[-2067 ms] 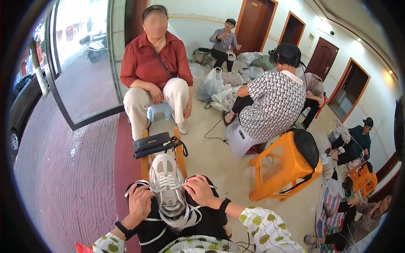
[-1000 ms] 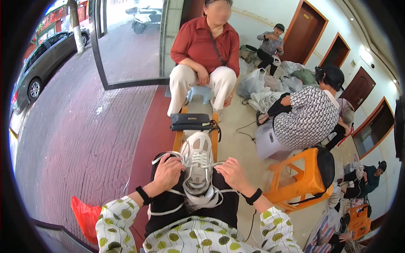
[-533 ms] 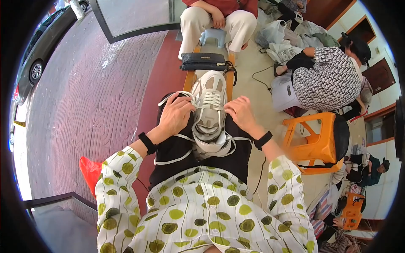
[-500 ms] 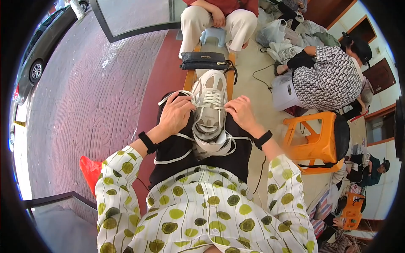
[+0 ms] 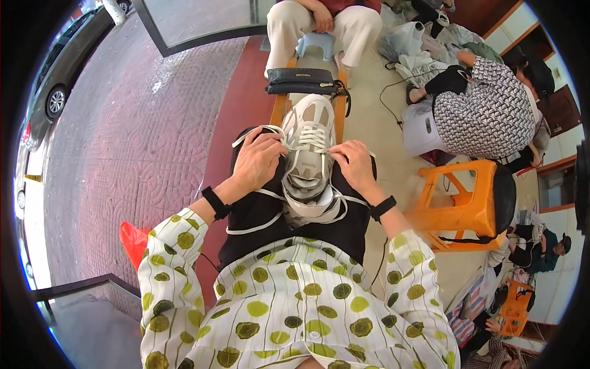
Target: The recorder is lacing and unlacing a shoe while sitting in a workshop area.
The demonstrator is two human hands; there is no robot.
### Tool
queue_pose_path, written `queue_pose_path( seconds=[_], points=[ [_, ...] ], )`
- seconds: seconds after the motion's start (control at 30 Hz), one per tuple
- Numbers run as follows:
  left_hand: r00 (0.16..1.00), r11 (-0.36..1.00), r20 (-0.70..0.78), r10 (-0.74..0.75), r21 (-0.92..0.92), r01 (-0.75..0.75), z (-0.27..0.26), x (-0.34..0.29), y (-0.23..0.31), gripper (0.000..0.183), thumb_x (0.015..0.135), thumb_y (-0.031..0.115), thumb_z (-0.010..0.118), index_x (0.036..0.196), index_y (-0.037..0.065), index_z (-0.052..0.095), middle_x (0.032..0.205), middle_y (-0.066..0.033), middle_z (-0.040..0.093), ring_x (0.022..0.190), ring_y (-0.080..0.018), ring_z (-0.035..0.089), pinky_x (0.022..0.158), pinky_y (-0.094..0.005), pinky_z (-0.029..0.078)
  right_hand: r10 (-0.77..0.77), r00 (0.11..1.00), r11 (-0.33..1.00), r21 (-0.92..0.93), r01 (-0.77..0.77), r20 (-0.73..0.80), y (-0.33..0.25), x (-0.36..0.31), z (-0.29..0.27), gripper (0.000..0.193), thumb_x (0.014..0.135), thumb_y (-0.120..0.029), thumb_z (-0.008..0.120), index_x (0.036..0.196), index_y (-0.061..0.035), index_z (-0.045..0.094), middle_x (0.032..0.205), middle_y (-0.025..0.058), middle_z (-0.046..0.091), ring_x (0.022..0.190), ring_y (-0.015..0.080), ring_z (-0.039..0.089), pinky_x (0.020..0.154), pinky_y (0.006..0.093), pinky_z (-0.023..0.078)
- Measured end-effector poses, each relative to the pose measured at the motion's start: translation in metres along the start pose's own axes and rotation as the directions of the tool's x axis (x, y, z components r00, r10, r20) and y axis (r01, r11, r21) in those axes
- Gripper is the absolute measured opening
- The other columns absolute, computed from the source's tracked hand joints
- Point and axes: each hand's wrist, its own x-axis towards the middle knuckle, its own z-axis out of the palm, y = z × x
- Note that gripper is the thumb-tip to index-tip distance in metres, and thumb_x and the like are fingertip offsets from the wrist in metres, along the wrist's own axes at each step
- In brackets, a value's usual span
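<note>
A beige and white sneaker (image 5: 307,169) rests between my knees with its toe pointing away from me. White laces (image 5: 312,136) run across its front in several rows. At the shoe's left edge, my left hand (image 5: 260,158) is closed in a pinch on a shoelace, and a loose length loops over its knuckles. On the other side, my right hand (image 5: 354,161) pinches the lace between thumb and forefinger, close to the eyelets. Long loose lace ends trail across my black-covered thighs (image 5: 252,212). Below the heel lies a white, partly hidden piece (image 5: 310,210) that I cannot make out.
A black zipped pouch (image 5: 300,81) lies on a wooden bench (image 5: 280,109) beyond the shoe. A person in pale trousers (image 5: 286,34) sits opposite. To the right stands an orange stool (image 5: 458,200), with another seated person (image 5: 482,114) behind it. A red bag (image 5: 134,243) is at left.
The view has shifted slightly, so the surroundings appear a little to the right. Both hands keep their pinch on the lace beside the shoe, with only small finger movement.
</note>
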Motion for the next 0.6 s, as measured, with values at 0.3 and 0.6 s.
queue_pose_path(
  seconds=[0.3, 0.6],
  points=[
    [0.999, 0.999, -0.048, 0.024, -0.045, -0.027, 0.001, 0.001, -0.007, 0.015, 0.08, 0.001, 0.059, 0.09, 0.009, 0.066, 0.102, -0.0119, 0.067, 0.114, -0.0279, 0.057, 0.11, -0.0479, 0.032, -0.022, 1.0, 0.999, -0.042, 0.021, -0.019, -0.003, 0.005, 0.001, 0.001, 0.08, -0.009, 0.068, 0.081, -0.0085, 0.067, 0.077, 0.0088, 0.061, 0.082, 0.0313, 0.058, 0.08, 0.0424, 0.044],
    [0.999, 0.999, -0.035, 0.006, -0.04, -0.007, -0.003, -0.003, 0.0, 0.012, 0.082, 0.002, 0.059, 0.088, 0.01, 0.065, 0.096, -0.0085, 0.069, 0.114, -0.0253, 0.058, 0.11, -0.0482, 0.031, -0.002, 0.987, 0.971, -0.234, 0.04, 0.16, -0.02, 0.012, -0.002, 0.004, 0.084, -0.011, 0.065, 0.087, -0.0104, 0.068, 0.086, 0.0065, 0.061, 0.094, 0.0264, 0.058, 0.099, 0.0466, 0.038]
  ],
)
